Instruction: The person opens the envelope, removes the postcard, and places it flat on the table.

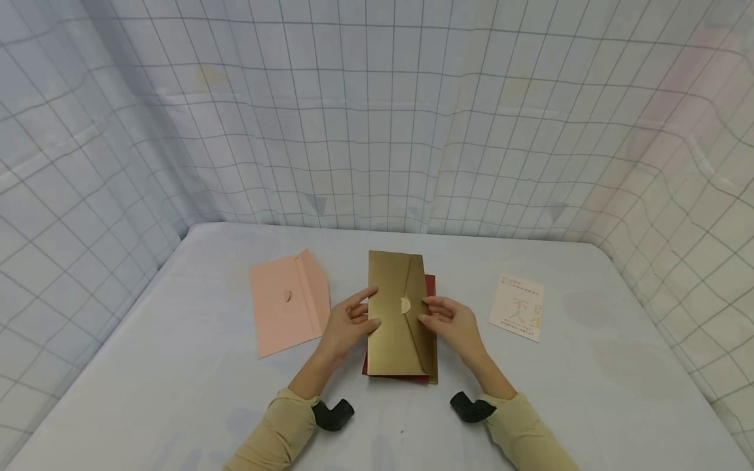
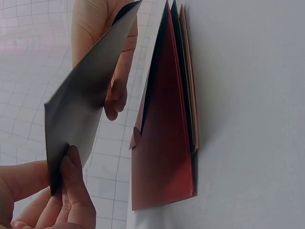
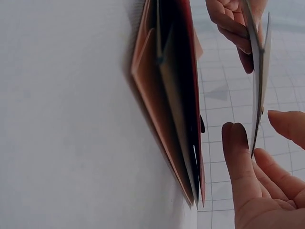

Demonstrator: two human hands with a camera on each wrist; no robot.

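Observation:
A long gold envelope (image 1: 385,314) with a pointed flap and a round pale seal is held up over a stack of envelopes. My left hand (image 1: 344,327) pinches its left edge between thumb and fingers (image 2: 71,186). At the flap side is my right hand (image 1: 456,325), thumb on one side of the envelope and fingers on the other. The right wrist view shows gaps between that thumb (image 3: 288,125) and the envelope, and beside the raised fingers (image 3: 236,143). Below, a red envelope (image 2: 162,152) tops the stack, with pinkish and dark layers under it.
To the left lies a pink envelope (image 1: 273,297) with its flap opened out and a small slit in it. A pale printed card (image 1: 521,304) lies to the right. White cloth covers the table (image 1: 589,392); a grid-patterned curtain (image 1: 377,131) surrounds it.

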